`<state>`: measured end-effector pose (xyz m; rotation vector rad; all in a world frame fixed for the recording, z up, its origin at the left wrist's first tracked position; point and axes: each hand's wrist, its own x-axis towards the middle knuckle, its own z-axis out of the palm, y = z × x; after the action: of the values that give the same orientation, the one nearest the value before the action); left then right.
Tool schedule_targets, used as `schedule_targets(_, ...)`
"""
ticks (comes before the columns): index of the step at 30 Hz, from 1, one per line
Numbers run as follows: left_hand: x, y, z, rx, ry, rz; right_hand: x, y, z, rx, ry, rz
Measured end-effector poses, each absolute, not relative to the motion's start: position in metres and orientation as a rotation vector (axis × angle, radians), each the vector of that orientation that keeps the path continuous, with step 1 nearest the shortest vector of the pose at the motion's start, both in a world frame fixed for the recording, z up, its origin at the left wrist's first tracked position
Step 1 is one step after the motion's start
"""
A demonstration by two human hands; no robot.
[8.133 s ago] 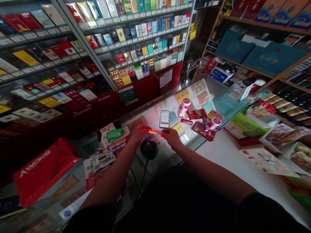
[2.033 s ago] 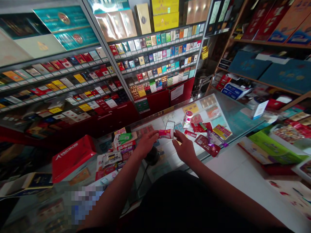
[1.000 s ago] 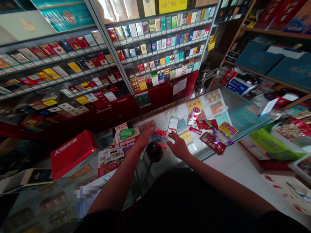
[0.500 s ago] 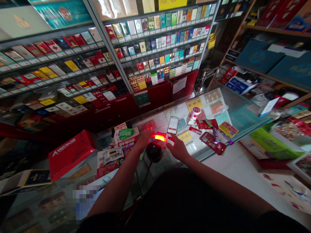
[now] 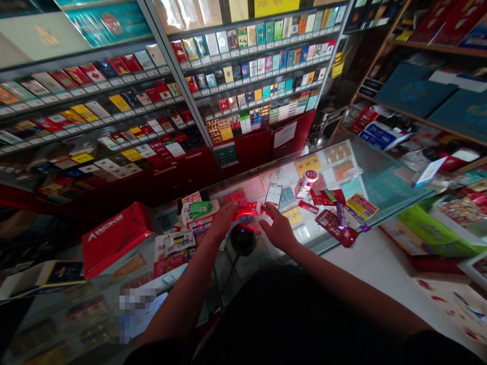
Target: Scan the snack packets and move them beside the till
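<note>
A red tube-shaped container with a pale end (image 5: 250, 208) lies sideways above the counter, lit by a red glow. My left hand (image 5: 223, 221) is closed around its left end. At the pale right end, my right hand (image 5: 279, 230) touches with its index fingertip; its thumb stands apart from the container. Just below, on my side, sits a round black scanner (image 5: 242, 239) with a cable. A phone with a lit screen (image 5: 273, 196) lies behind my right fingers. The print on the container is too small to read.
Several snack packets (image 5: 177, 243) lie left of my hands, beside a red box (image 5: 116, 238). To the right stand a pink-and-white jar (image 5: 309, 178) and scattered wrapped snacks (image 5: 337, 225) on the glass counter (image 5: 395, 185). Shelves of small packs (image 5: 243, 71) line the back.
The container has turned and risen slightly, so its pale end now shows and the bright red band on it has dimmed. My right thumb has moved a little away from it.
</note>
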<state>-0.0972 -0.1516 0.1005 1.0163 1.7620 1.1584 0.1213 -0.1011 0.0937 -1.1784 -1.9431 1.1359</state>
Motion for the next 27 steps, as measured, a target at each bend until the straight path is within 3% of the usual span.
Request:
schedule_targets(10,-0.091,-0.156,0.116,0.999,1.608,1.314,0.103,-0.108,0.131,-0.847,-2.071,0.946)
schedule_targets(20,-0.088,-0.173,0.126,1.248,2.051,1.308,0.092,-0.123,0.146,-0.533,-2.214,0.973)
schedule_targets(27,-0.104,-0.207,0.109,0.951,2.387,1.355,0.112,-0.119,0.15,-0.679,-2.158,1.057)
